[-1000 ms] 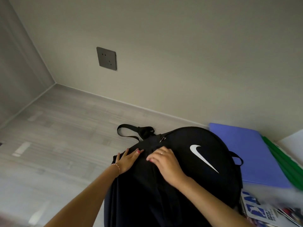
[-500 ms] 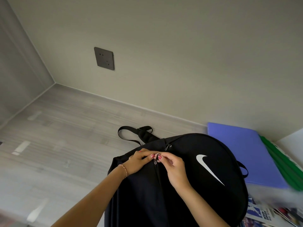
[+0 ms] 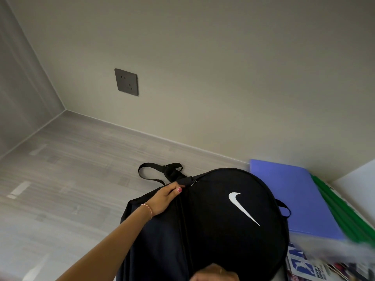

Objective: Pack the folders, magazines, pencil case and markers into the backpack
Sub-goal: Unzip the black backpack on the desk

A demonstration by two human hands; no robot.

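Our right hand [image 3: 215,273] shows only as a blurred patch at the bottom edge, lying against the backpack [image 3: 223,230]; we cannot tell how far it is open or whether it holds anything. Our left hand [image 3: 165,199] reaches farther up, its fingers closed in a pinch on the black fabric beside the top of the zipper line, with the thumb pressing from the near side. A thin bracelet [image 3: 147,208] circles that wrist. The backpack lies on the grey floor [image 3: 71,179], logo side up, with its carry loop [image 3: 158,172] resting on the floor beyond the left hand.

To the right, magazines [image 3: 304,268] lie at the bottom corner, partly covered by the backpack. Beyond them a purple folder [image 3: 294,199] lies flat, touching the backpack's right edge, and a green folder [image 3: 341,211] lies just beside it, against a white surface.

Farthest away, a dark socket [image 3: 126,82] sits on the beige wall [image 3: 223,67].
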